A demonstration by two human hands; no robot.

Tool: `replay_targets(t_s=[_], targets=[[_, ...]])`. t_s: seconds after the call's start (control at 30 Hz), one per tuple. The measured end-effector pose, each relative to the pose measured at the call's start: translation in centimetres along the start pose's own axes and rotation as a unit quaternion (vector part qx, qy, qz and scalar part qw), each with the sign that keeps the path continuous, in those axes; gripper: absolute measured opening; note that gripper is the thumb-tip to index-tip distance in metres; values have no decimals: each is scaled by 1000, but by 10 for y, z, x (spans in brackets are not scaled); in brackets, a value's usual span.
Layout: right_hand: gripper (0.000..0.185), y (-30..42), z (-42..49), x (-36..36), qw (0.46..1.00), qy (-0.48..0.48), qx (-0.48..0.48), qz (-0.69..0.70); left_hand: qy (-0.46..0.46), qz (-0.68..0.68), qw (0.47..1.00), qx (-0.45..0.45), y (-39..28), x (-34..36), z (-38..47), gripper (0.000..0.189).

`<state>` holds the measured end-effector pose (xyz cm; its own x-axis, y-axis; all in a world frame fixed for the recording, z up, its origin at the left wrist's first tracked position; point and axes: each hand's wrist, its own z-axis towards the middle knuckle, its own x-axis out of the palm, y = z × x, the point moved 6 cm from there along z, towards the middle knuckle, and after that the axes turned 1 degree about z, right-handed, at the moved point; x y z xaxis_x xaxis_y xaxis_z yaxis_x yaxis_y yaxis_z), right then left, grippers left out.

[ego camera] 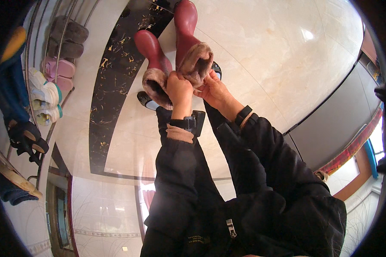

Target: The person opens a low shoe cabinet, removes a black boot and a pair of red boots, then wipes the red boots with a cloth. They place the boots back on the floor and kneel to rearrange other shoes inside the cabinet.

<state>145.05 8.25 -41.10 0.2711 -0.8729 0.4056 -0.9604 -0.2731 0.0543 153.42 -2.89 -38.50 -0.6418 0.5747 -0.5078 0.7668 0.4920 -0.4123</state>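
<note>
Two red rubber boots with brown plush lining are in front of me. The right boot (pixel 185 22) has its furry cuff turned towards me, with both my hands at its near edge. My left hand (pixel 179 91) grips the cuff's left side and lies against the lining of the left boot (pixel 149 43); whether it also holds that boot, I cannot tell. My right hand (pixel 216 91) pinches the cuff's right edge between thumb and fingers. Dark shoes on my feet (pixel 144 99) show partly beneath the boots.
On the left stands a metal shoe rack (pixel 53 133) with white sneakers (pixel 45 96), pink slippers (pixel 60 74), brown slippers (pixel 69 35) and black sandals (pixel 27 138). A dark marble strip (pixel 104 96) crosses the glossy tiled floor. A grey cabinet-like panel (pixel 334 115) is at the right.
</note>
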Motion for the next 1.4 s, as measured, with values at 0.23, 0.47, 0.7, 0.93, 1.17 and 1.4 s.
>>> replay_targets(t_s=[0.23,0.47,0.7,0.93,1.17,1.4], targets=[[29,-11,-7,7,991,6,127,-30,133,-342,893,-261,20,19,-16,23],[22,29,-9,14,997,29,-17,-76,181,-452,860,-152,-6,26,-13,24],[19,57,-16,-11,984,-8,-105,-147,84,-398,899,-160,2,30,-14,19],[27,55,-3,-21,988,139,-66,24,152,-628,757,-96,-2,56,-5,35],[27,68,9,-21,991,66,-51,-103,156,-686,707,-68,0,76,0,23],[16,79,27,-40,962,25,-169,-212,138,-639,757,-9,4,77,15,31]])
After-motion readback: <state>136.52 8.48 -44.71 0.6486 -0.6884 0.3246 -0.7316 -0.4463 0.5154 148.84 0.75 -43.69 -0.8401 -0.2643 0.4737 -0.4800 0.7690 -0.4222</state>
